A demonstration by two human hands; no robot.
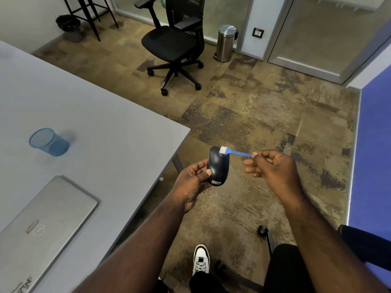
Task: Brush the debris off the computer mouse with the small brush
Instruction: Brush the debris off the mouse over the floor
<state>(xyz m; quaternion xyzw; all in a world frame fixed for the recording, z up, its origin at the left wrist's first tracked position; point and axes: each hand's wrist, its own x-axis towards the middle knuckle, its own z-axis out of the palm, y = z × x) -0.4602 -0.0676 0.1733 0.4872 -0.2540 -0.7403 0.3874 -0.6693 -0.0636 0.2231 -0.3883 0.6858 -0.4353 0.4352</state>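
My left hand [193, 179] grips a black computer mouse [218, 166] from its left side, thumb on its top, holding it in the air over the carpet just right of the table corner. In my right hand [273, 166] a small brush [232, 152] with a thin blue handle is pinched between thumb and fingers. Its white bristles rest on the far end of the mouse, near the scroll wheel. No debris is clear enough to make out on the mouse.
A grey table [105, 123] at left carries a blue mesh cup [49, 141] and a shut silver laptop [46, 225]. A black office chair [175, 43] and a steel bin [226, 43] stand farther off. My shoe [201, 261] and another chair's base are below.
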